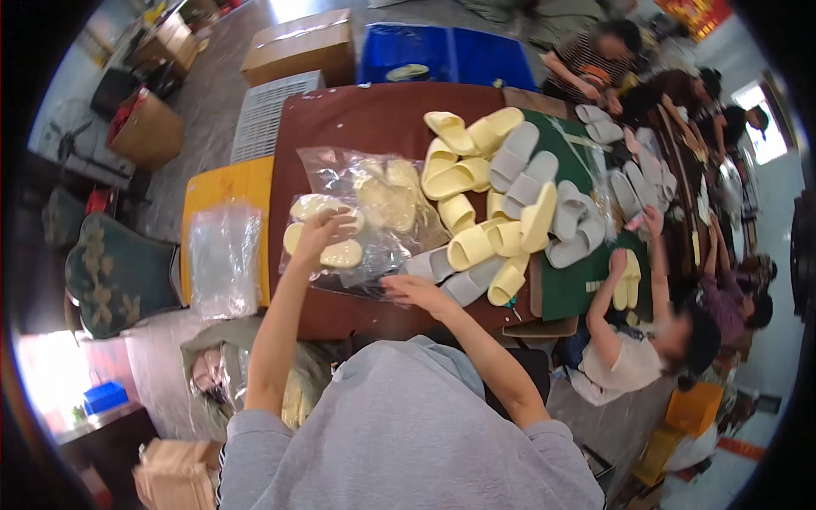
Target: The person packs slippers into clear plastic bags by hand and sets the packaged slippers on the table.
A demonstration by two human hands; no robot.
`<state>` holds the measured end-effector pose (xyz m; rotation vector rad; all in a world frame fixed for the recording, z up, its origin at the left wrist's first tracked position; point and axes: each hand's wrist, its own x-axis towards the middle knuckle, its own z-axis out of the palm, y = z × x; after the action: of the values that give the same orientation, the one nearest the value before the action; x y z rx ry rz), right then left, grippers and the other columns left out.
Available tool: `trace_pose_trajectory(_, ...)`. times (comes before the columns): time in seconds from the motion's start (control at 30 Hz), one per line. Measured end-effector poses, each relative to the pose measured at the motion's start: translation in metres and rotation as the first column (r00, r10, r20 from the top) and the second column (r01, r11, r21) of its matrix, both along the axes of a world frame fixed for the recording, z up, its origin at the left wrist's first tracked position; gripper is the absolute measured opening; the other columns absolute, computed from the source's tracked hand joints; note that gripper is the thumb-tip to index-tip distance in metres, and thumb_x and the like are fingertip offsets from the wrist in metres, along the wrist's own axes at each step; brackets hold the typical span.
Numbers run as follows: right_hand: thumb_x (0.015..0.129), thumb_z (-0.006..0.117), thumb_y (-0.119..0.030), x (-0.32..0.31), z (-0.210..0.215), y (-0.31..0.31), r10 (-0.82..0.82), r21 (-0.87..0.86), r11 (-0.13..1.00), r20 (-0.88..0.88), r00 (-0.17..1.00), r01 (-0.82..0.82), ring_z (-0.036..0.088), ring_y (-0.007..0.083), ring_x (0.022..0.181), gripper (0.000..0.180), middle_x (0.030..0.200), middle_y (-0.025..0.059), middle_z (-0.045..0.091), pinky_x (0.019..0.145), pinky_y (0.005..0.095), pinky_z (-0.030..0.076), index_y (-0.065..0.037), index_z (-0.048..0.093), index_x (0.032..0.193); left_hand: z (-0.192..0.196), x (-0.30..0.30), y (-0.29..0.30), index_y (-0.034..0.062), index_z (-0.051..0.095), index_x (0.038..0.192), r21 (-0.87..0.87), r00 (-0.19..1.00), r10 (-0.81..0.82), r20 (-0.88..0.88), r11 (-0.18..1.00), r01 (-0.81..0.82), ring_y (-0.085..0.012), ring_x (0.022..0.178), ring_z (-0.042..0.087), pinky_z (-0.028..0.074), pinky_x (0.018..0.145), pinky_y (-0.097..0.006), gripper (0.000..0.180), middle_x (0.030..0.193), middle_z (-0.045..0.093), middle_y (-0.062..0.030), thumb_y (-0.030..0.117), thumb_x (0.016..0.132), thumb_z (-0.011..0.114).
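My left hand (pixel 325 232) rests on pale yellow slippers (pixel 342 253) in a clear plastic bag (pixel 374 265), fingers spread over them. Beside the bag's near right corner is my right hand (pixel 415 291), its fingers stretched out toward the plastic; whether they touch it I cannot tell. Further back on the brown table lie more bagged yellow slippers (pixel 387 200). Right of the bags is a pile of loose yellow slippers (pixel 476 246), mixed with grey slippers (pixel 514 157). Two grey slippers (pixel 473 282) lie just past my right hand.
A stack of clear bags (pixel 223 259) lies on a yellow side table (pixel 197 189) at left. Blue bins (pixel 425 47) and a cardboard box (pixel 297 47) stand behind the brown table (pixel 348 119). At right, a co-worker (pixel 625 353) handles yellow slippers. Scissors (pixel 513 311) lie near the front edge.
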<state>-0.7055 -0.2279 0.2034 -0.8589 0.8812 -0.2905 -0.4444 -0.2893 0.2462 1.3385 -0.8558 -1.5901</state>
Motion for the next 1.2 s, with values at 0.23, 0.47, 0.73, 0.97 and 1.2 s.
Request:
trace_pose_trajectory(0.23,0.095,0.051,-0.033,-0.046,-0.043,-0.011,-0.231,0.007,0.972,-0.166,0.959,0.235,0.057,0.0129,0.098,0.036,0.112,0.0018,0.061,0.087,0.0292,0.044,-0.009,0.059,0.12,-0.013,0.183,0.046,-0.0014,0.044,0.132,-0.028,0.885,0.452,-0.108,0.889,-0.457,-0.0241,0.098,0.062,0.052,0.087,-0.031,0.04,0.116,0.06,-0.0179,0.005,0.093,0.049)
trace_pose_trajectory(0.47,0.095,0.051,-0.027,0.01,-0.063,-0.043,-0.027,-0.088,0.996,-0.338,0.941,-0.003,0.055,0.0111,0.1,0.03,0.112,-0.0011,0.06,0.086,0.0274,0.044,-0.011,0.062,0.119,-0.127,0.359,0.151,-0.0065,0.036,0.132,0.156,0.443,0.808,-0.389,0.531,-0.833,-0.0362,0.112,0.055,0.053,0.09,-0.038,0.04,0.12,0.054,-0.0247,-0.001,0.093,0.042)
trace_pose_trajectory(0.73,0.085,0.06,-0.018,0.055,-0.161,-0.093,-0.121,-0.414,0.891,-0.609,0.784,-0.184,0.047,0.0231,0.118,0.034,0.142,0.0187,0.032,0.093,0.0329,0.042,-0.013,0.063,0.118,-0.21,0.387,0.196,-0.0212,0.054,0.09,0.332,0.159,0.972,-0.176,0.21,-0.92,-0.0413,0.089,0.063,0.058,0.071,-0.035,0.02,0.099,0.059,-0.0343,-0.005,0.08,0.048)
trace_pose_trajectory(0.97,0.085,0.059,-0.023,0.077,-0.172,-0.121,0.003,-0.254,0.94,-0.661,0.751,-0.227,0.042,0.0272,0.126,0.043,0.139,0.0159,0.041,0.101,0.0342,0.036,-0.004,0.058,0.124,-0.266,0.413,0.199,-0.0229,0.04,0.094,0.366,0.069,0.991,0.118,0.021,-0.93,-0.0458,0.088,0.063,0.059,0.073,-0.039,0.021,0.102,0.056,-0.0372,-0.007,0.082,0.038)
trace_pose_trajectory(1.2,0.084,0.064,-0.022,0.083,-0.154,-0.118,-0.19,-0.413,0.878,-0.765,0.616,-0.243,0.058,0.0206,0.1,0.04,0.11,0.0112,0.063,0.088,0.0304,0.044,0.003,0.062,0.114,-0.287,0.412,0.195,-0.018,0.035,0.096,0.534,-0.131,0.991,0.035,-0.129,-0.836,-0.049,0.085,0.061,0.056,0.075,-0.056,0.017,0.094,0.054,-0.0348,-0.008,0.082,0.037)
